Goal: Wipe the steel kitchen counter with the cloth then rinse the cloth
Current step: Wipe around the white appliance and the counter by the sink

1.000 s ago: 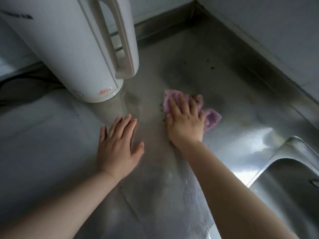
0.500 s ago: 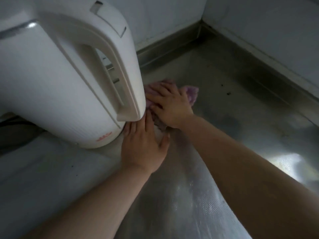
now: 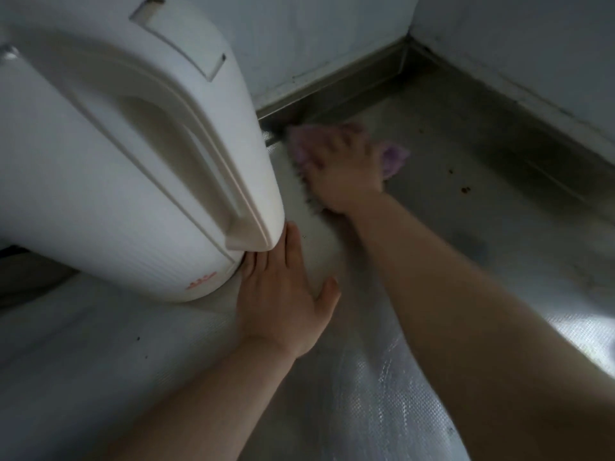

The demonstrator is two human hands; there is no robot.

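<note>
Hands apart — right hand (image 3: pixel 346 174) presses the purple cloth (image 3: pixel 392 159) flat on the steel table (image 3: pixel 366 394); left hand (image 3: pixel 283 294) lies flat beside the white kettle (image 3: pixel 116 161).

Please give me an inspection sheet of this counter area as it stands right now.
Surface: steel counter, dark specks near the back corner.
Job's things: purple cloth flat on the counter by the back edge.
Clutter: white kettle at the left.
Hands: right hand presses the cloth, blurred; left hand flat on the counter, fingers at the kettle's base.
Cables: dark shape left of the kettle, cannot tell.
Surroundings: pale walls meeting in a corner.
</note>
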